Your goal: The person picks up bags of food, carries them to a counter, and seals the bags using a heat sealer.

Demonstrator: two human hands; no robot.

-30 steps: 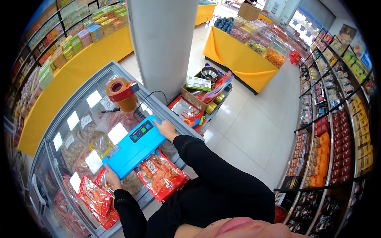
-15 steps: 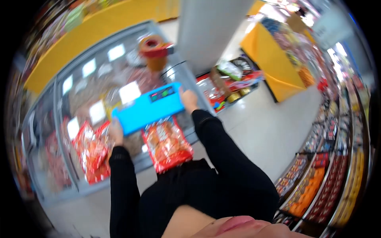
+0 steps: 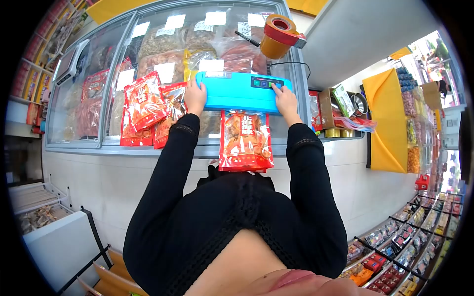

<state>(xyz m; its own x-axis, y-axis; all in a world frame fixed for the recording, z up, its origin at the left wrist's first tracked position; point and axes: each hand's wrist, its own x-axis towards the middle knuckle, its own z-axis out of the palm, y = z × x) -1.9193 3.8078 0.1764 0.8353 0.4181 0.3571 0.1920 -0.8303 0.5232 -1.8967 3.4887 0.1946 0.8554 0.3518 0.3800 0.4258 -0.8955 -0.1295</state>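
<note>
A blue sealing machine [image 3: 237, 93] lies on the glass top of a chest freezer [image 3: 197, 146]. My left hand [image 3: 196, 97] grips its left end. At its right end is my right hand [image 3: 286, 100], with a finger on the button panel [image 3: 266, 83] and the others curled at the edge. From the machine's front edge hangs a red bag of dried seafood [image 3: 245, 141], its top hidden under the machine. Several similar red bags [image 3: 143, 102] lie left of my left hand.
Behind the machine, rolls of tape [image 3: 277, 37] are stacked beside a black marker [image 3: 247, 39]. A white scale [image 3: 70, 62] sits at the freezer's left. To the right are a pillar [image 3: 368, 34], a box of supplies [image 3: 327, 108] and a yellow-draped table [image 3: 387, 123].
The view has turned, so the freezer now lies straight ahead. My right hand has shifted from the machine's right end onto its button panel. My left hand still holds the left end.
</note>
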